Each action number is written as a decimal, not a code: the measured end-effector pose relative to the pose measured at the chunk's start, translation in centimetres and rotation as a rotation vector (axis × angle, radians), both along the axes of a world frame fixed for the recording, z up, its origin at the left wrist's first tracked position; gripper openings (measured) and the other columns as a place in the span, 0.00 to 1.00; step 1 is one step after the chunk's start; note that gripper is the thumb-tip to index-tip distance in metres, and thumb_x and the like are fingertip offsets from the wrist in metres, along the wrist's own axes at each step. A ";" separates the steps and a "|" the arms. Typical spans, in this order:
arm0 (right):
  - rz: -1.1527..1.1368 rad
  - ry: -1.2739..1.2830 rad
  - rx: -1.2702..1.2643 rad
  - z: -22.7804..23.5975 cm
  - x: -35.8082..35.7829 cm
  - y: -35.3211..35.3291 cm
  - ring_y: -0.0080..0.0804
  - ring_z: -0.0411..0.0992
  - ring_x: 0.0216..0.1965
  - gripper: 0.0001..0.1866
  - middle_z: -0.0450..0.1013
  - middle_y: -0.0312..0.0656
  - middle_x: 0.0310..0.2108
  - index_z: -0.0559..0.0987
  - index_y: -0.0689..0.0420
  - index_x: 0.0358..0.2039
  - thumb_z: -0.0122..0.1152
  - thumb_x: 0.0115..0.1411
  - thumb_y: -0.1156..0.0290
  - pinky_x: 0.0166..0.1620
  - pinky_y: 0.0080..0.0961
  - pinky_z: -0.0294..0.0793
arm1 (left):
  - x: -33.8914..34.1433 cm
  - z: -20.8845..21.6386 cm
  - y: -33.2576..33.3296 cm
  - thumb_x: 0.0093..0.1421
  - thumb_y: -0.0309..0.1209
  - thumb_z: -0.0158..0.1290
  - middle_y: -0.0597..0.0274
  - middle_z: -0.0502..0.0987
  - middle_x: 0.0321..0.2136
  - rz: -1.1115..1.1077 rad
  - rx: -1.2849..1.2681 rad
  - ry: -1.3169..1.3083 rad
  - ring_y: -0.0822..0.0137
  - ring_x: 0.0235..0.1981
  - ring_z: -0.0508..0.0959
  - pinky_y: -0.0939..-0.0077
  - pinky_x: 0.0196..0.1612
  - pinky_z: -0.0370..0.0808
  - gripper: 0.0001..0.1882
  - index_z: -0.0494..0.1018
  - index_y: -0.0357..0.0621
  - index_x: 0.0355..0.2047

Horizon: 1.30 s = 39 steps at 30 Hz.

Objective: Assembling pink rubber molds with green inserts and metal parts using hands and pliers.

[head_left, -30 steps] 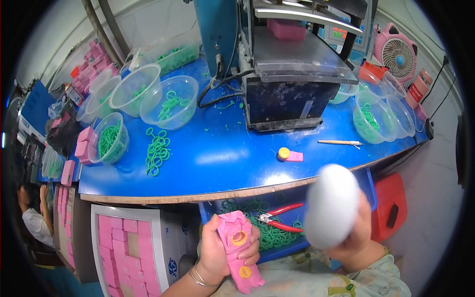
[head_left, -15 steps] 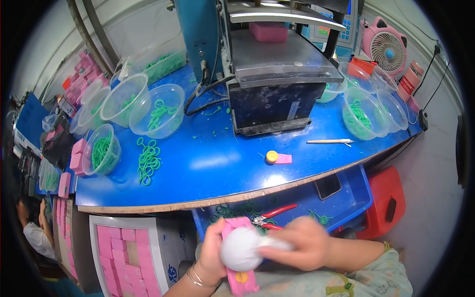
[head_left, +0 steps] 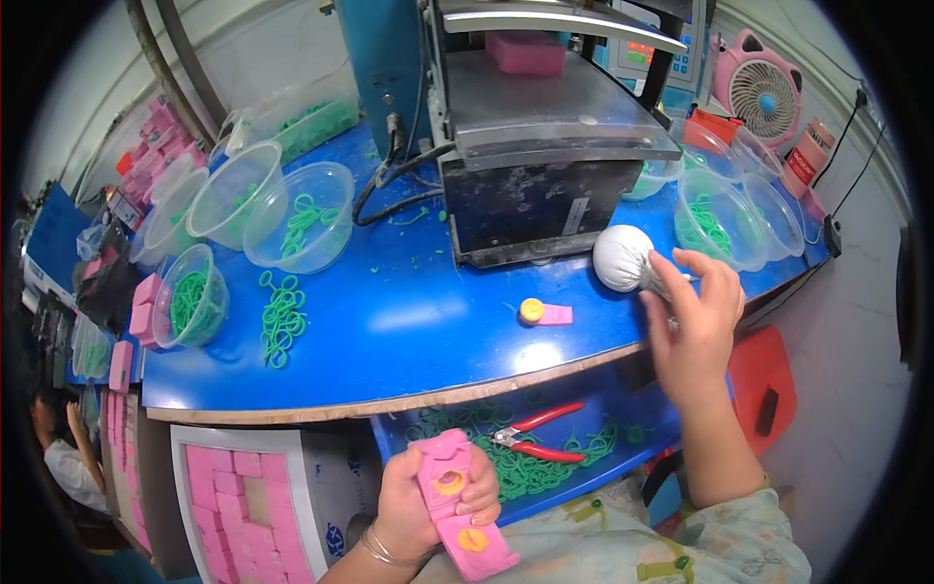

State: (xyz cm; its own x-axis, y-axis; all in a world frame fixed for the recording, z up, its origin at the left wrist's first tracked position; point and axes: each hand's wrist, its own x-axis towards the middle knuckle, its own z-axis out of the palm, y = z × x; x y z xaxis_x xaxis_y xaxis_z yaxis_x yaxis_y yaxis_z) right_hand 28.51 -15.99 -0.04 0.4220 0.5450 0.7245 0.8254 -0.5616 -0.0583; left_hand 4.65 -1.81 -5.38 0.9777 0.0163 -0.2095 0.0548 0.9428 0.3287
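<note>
I record the left hand (head_left: 428, 501) clenched around a flat pink rubber block with two round orange-rimmed holes (head_left: 459, 506), held low beside the lap, below the blue tabletop (head_left: 409, 326). The right hand (head_left: 693, 326) grips the gathered neck of a white cloth pouch, round and stuffed (head_left: 623, 258), which rests on that tabletop just in front of the grey press machine (head_left: 545, 165). Red-handled pliers (head_left: 535, 440) lie among green rubber rings (head_left: 545, 467) in the tray beneath.
</note>
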 end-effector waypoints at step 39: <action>1.033 0.221 -0.386 -0.1 -8.4 1.8 0.30 0.63 0.27 0.15 0.63 0.40 0.24 0.72 0.62 0.27 0.56 0.41 0.65 0.30 0.25 0.62 | -0.6 0.9 -0.2 0.36 0.23 0.54 0.57 0.72 0.26 0.409 2.181 0.014 0.58 0.28 0.75 0.70 0.29 0.74 0.18 0.73 0.41 0.33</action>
